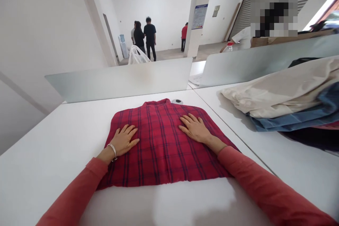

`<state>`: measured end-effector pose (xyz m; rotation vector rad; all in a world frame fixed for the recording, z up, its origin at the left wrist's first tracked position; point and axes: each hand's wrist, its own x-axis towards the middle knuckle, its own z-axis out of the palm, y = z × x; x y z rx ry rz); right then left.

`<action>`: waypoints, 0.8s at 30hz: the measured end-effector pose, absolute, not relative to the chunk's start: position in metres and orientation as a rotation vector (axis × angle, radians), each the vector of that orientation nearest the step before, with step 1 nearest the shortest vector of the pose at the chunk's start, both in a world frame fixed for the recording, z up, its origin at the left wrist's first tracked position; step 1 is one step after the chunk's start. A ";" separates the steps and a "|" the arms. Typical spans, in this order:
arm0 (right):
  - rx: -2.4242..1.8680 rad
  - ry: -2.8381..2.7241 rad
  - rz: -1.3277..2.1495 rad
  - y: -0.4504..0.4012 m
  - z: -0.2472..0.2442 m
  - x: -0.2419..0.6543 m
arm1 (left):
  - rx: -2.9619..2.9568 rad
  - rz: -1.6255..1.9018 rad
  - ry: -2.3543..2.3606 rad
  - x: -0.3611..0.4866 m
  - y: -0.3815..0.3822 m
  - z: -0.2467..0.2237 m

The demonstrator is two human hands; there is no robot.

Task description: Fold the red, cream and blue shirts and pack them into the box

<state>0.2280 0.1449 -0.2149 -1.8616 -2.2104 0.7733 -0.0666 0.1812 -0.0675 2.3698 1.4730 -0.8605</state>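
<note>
A red plaid shirt [161,148] with dark blue lines lies spread on the white table, its collar pointing away from me and its lower edge towards me. My left hand [123,140] rests on the left part of the shirt, palm down, fingers apart, a silver bracelet at the wrist. On the upper right part lies my right hand [195,129], also palm down with its fingers spread. Neither hand grips the cloth. Just beyond the collar, a small round white object [177,101] with a dark centre sits on the table.
On the right stands a pile of folded clothes [280,91], cream on top and blue denim below. Frosted dividers [127,81] line the table's far edge, with a white plastic bag [137,55] behind. Several people stand farther back; one person [245,38] is behind the right divider.
</note>
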 end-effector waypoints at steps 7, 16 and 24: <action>-1.858 -2.186 0.855 0.146 -0.210 0.227 | 2.386 -0.938 1.492 -0.071 0.179 -0.069; -1.891 -1.983 0.871 0.119 -0.194 0.261 | 2.426 -0.917 1.492 -0.071 0.151 -0.034; -2.126 -1.724 0.930 0.028 -0.206 0.318 | 2.448 -0.924 1.354 -0.092 0.075 0.005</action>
